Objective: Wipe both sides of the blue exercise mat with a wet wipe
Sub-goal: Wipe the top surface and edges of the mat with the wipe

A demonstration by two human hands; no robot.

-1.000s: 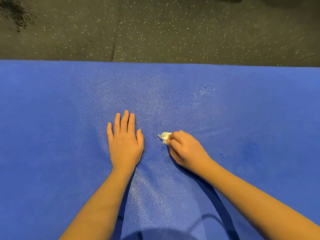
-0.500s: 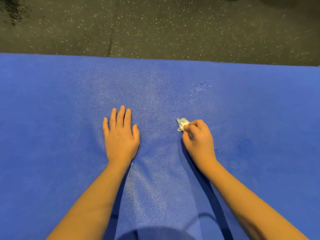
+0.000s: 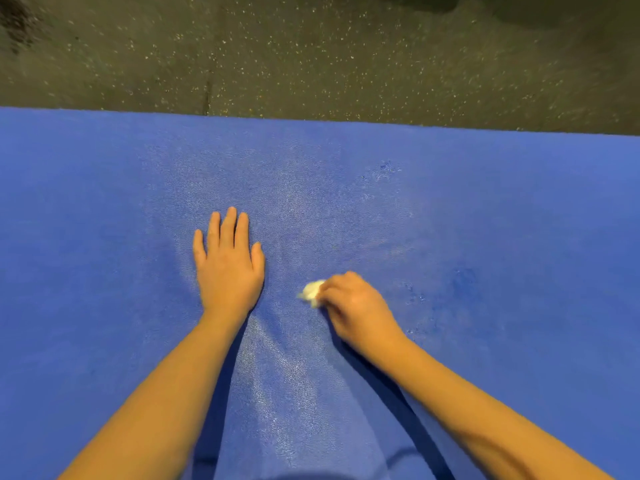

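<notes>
The blue exercise mat (image 3: 485,220) lies flat and fills most of the head view, its far edge running across the upper third. My left hand (image 3: 228,268) rests palm down on the mat with straight fingers. Just to its right, my right hand (image 3: 353,306) grips a small bunched white wet wipe (image 3: 310,291) and presses it onto the mat. Only the wipe's left end pokes out past the curled fingers. A paler sheen marks the mat around and between my hands.
Dark speckled floor (image 3: 329,53) lies beyond the mat's far edge, with a seam line near the middle. Small darker spots (image 3: 384,166) and a darker patch (image 3: 464,282) mark the mat to the right of my right hand.
My right hand slid the wipe away from me and to the right, then back toward me and to the left. My left hand stayed flat in place.
</notes>
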